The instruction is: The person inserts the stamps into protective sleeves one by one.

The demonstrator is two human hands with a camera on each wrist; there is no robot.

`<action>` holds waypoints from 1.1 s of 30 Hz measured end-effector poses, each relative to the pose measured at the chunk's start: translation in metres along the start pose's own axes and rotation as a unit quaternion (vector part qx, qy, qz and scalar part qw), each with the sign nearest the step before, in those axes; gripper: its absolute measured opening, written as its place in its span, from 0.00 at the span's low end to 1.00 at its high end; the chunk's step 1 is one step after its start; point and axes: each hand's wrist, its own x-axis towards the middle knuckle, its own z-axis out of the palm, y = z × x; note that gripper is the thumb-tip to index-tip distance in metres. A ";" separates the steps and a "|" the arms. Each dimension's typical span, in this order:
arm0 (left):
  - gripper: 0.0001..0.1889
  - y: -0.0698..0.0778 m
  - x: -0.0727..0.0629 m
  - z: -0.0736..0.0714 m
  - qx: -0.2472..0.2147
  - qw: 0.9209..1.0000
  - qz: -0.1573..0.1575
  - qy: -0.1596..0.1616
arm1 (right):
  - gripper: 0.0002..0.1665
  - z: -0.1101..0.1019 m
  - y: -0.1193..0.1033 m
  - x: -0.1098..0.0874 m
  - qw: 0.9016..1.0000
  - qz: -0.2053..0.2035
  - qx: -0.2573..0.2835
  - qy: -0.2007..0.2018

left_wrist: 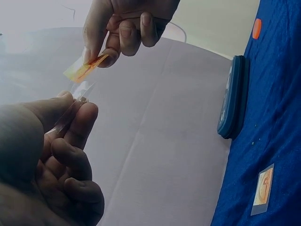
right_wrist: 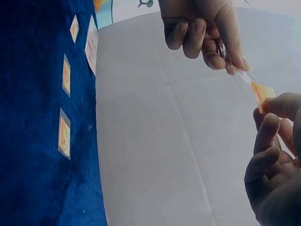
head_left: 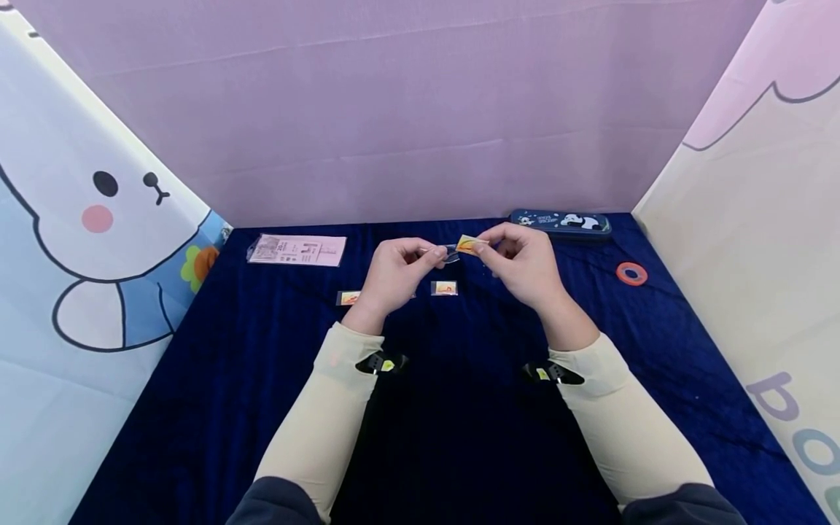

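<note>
Over the table, my left hand [head_left: 394,273] pinches a small clear plastic sleeve [left_wrist: 70,112] between thumb and forefinger. My right hand [head_left: 525,266] holds a small yellow-orange stamp [head_left: 467,244] by its edge, between thumb and fingers. In the left wrist view the stamp [left_wrist: 83,70] is tilted just above the sleeve's end; whether they touch, I cannot tell. On the cloth below lie similar stamps in clear sleeves: one [head_left: 444,288] between the hands, another [head_left: 348,297] partly hidden by my left hand. Three such sleeved stamps [right_wrist: 64,135] show in a row in the right wrist view.
A pink printed sheet in a clear bag [head_left: 298,250] lies at the back left. At the back right is a dark blue panda pencil case [head_left: 564,224], with an orange-red tape roll [head_left: 631,274] in front of it. Dark blue cloth [head_left: 210,408] covers the table; fabric walls stand around.
</note>
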 end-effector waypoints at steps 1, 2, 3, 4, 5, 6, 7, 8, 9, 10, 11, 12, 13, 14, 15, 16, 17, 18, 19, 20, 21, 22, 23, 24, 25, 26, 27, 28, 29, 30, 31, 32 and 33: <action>0.12 0.000 0.000 0.000 0.001 1.000 0.000 -0.001 | 0.04 0.000 0.000 0.000 1.000 -0.002 -0.001 0.001; 0.12 0.000 0.000 0.000 0.003 1.000 0.000 -0.002 | 0.04 0.000 -0.001 0.000 1.000 -0.004 -0.002 0.002; 0.12 0.001 0.000 0.000 0.004 1.000 -0.001 -0.003 | 0.03 0.000 -0.001 0.000 1.000 -0.006 -0.003 0.003; 0.12 0.001 -0.001 0.000 0.004 1.000 -0.001 -0.004 | 0.04 0.000 -0.001 0.000 1.000 -0.007 -0.003 0.004; 0.12 0.001 -0.001 0.000 0.005 1.000 -0.002 -0.005 | 0.03 0.000 -0.001 0.000 1.000 -0.008 -0.004 0.005; 0.12 0.002 -0.001 0.000 0.005 1.000 -0.002 -0.006 | 0.03 0.000 -0.001 0.000 1.000 -0.008 -0.004 0.005; 0.12 0.002 -0.001 0.000 0.005 1.000 -0.002 -0.007 | 0.04 -0.001 -0.001 0.000 1.000 -0.008 -0.004 0.004; 0.12 0.002 -0.001 0.001 0.004 1.000 -0.001 -0.008 | 0.04 -0.001 0.000 0.000 1.000 -0.009 -0.004 0.005; 0.12 0.002 -0.001 0.001 0.004 1.000 -0.001 -0.009 | 0.04 -0.001 0.000 0.000 1.000 -0.010 -0.005 0.008; 0.12 0.003 -0.001 0.001 0.005 1.000 -0.001 -0.010 | 0.04 -0.001 0.000 0.000 1.000 -0.010 -0.006 0.011; 0.12 0.003 -0.001 0.001 0.006 1.000 -0.001 -0.011 | 0.04 -0.001 0.001 0.000 1.000 -0.011 -0.007 0.016; 0.12 0.003 -0.001 0.001 0.006 1.000 -0.001 -0.012 | 0.04 -0.001 0.001 0.000 1.000 -0.012 -0.006 0.020; 0.12 0.003 -0.001 0.001 0.006 1.000 -0.001 -0.012 | 0.04 -0.001 0.002 0.001 1.000 -0.013 -0.005 0.023; 0.12 0.004 -0.001 0.001 0.007 1.000 -0.002 -0.012 | 0.04 -0.001 0.002 0.001 1.000 -0.015 -0.004 0.026; 0.12 0.004 -0.001 0.001 0.007 1.000 -0.003 -0.012 | 0.04 -0.001 0.003 0.001 1.000 -0.015 -0.002 0.027; 0.12 0.004 -0.001 0.001 0.008 1.000 -0.003 -0.011 | 0.04 -0.002 0.003 0.001 1.000 -0.015 0.000 0.025; 0.12 0.004 -0.001 0.001 0.008 1.000 -0.003 -0.011 | 0.04 -0.002 0.004 0.001 1.000 -0.016 0.004 0.021; 0.12 0.004 -0.001 0.001 0.007 1.000 -0.003 -0.011 | 0.04 -0.002 0.004 0.000 1.000 -0.017 0.006 0.017; 0.12 0.004 -0.001 0.001 0.006 1.000 -0.003 -0.010 | 0.04 -0.002 0.004 0.000 1.000 -0.017 0.008 0.013; 0.12 0.004 0.000 0.001 0.005 1.000 -0.003 -0.010 | 0.04 -0.002 0.004 0.000 1.000 -0.019 0.009 0.010; 0.12 0.004 0.000 0.001 0.004 1.000 -0.003 -0.009 | 0.04 -0.002 0.004 0.000 1.000 -0.019 0.010 0.009; 0.12 0.003 0.000 0.001 0.003 1.000 -0.004 -0.009 | 0.04 -0.002 0.004 0.000 1.000 -0.020 0.011 0.008; 0.12 0.003 0.000 0.001 0.002 1.000 -0.005 -0.009 | 0.04 -0.002 0.004 0.000 1.000 -0.021 0.011 0.008; 0.12 0.003 0.000 0.001 0.001 1.000 -0.006 -0.009 | 0.04 -0.002 0.003 0.000 1.000 -0.022 0.011 0.009; 0.12 0.003 0.000 0.001 -0.001 1.000 -0.007 -0.009 | 0.04 -0.002 0.003 0.000 1.000 -0.023 0.012 0.009; 0.12 0.003 0.000 0.001 -0.001 1.000 -0.008 -0.008 | 0.04 -0.002 0.003 0.000 1.000 -0.023 0.013 0.009; 0.12 0.003 0.000 0.001 -0.001 1.000 -0.008 -0.008 | 0.04 -0.002 0.003 0.000 1.000 -0.022 0.014 0.007; 0.13 0.003 0.000 0.001 -0.001 1.000 -0.009 -0.008 | 0.04 -0.002 0.003 0.000 1.000 -0.022 0.016 0.005; 0.13 0.003 0.000 0.001 -0.001 1.000 -0.008 -0.008 | 0.03 -0.002 0.003 0.000 1.000 -0.020 0.015 0.003; 0.13 0.003 0.000 0.001 -0.001 1.000 -0.008 -0.008 | 0.03 -0.002 0.003 0.000 1.000 -0.018 0.015 0.000; 0.13 0.003 0.000 0.001 -0.001 1.000 -0.008 -0.008 | 0.03 -0.001 0.003 0.000 1.000 -0.017 0.015 -0.002; 0.13 0.003 0.000 0.001 0.000 1.000 -0.007 -0.008 | 0.03 -0.001 0.003 0.000 1.000 -0.015 0.013 -0.004; 0.14 0.002 0.000 0.001 0.000 1.000 -0.007 -0.008 | 0.03 -0.001 0.003 0.000 1.000 -0.013 0.011 -0.005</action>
